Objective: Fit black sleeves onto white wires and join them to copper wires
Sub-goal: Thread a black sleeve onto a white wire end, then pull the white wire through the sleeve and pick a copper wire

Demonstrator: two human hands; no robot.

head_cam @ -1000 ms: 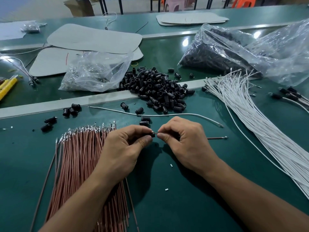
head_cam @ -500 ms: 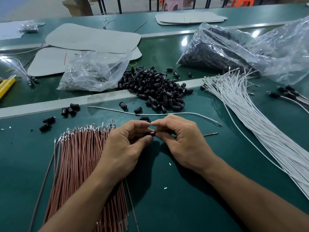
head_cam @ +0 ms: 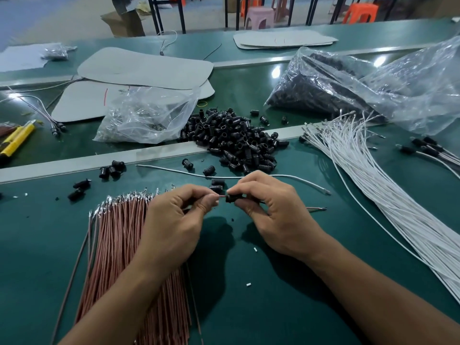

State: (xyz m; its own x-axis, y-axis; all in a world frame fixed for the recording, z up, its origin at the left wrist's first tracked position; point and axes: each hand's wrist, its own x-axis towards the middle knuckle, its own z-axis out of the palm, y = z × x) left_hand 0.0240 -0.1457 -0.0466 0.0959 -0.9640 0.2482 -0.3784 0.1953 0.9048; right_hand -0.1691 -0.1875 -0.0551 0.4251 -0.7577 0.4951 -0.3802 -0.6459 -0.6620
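My left hand (head_cam: 174,220) pinches the end of a copper wire (head_cam: 220,196) between thumb and forefinger. My right hand (head_cam: 271,215) pinches a black sleeve (head_cam: 232,198) that sits on that wire; the wire's tail (head_cam: 316,208) sticks out to the right of the hand. A bundle of copper wires (head_cam: 117,235) lies under my left forearm. White wires (head_cam: 373,185) fan out on the right. One loose white wire (head_cam: 286,176) lies just beyond my hands. A pile of black sleeves (head_cam: 231,140) is heaped farther back.
Clear plastic bags (head_cam: 146,118) (head_cam: 348,88) lie behind the pile; the right one holds dark parts. Sleeved wires (head_cam: 428,148) rest at the far right. Stray sleeves (head_cam: 109,169) dot the left. Yellow tools (head_cam: 17,140) and grey mats (head_cam: 146,68) lie at the back. A metal rail (head_cam: 99,160) crosses the green table.
The hands have drawn slightly apart. The sleeve has passed from my left fingertips to my right ones, and a short reddish stretch of wire now shows between the hands.
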